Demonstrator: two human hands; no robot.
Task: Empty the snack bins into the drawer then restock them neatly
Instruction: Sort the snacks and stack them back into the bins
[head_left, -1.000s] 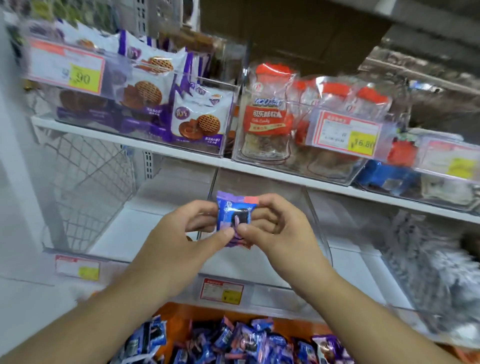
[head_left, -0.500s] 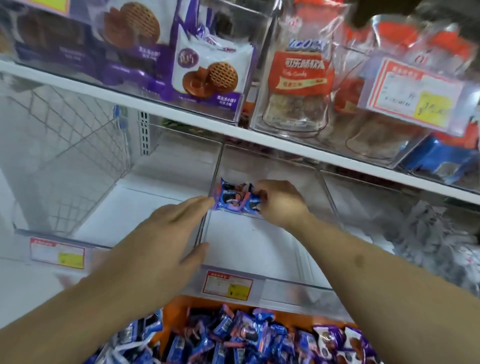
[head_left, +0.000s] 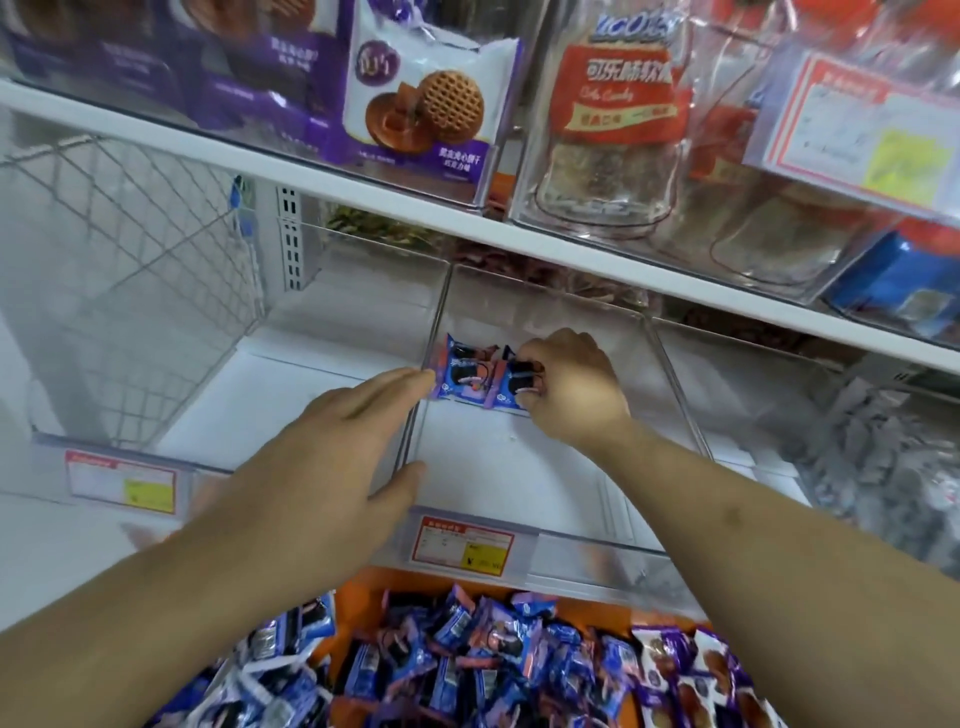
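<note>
The right hand is pinching a snack packet; the left hand, fingers relaxed, is steadying its neighbour; best squaring both edges together.

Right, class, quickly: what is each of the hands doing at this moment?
Left hand: open, fingers straight, reaching toward the clear bin.
Right hand: fingers curled on a blue snack packet at the back of the bin.

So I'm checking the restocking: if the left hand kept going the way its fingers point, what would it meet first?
Probably the left blue-wrapped cookie packet in the clear plastic bin; the left hand's fingertips sit almost against it.
</note>
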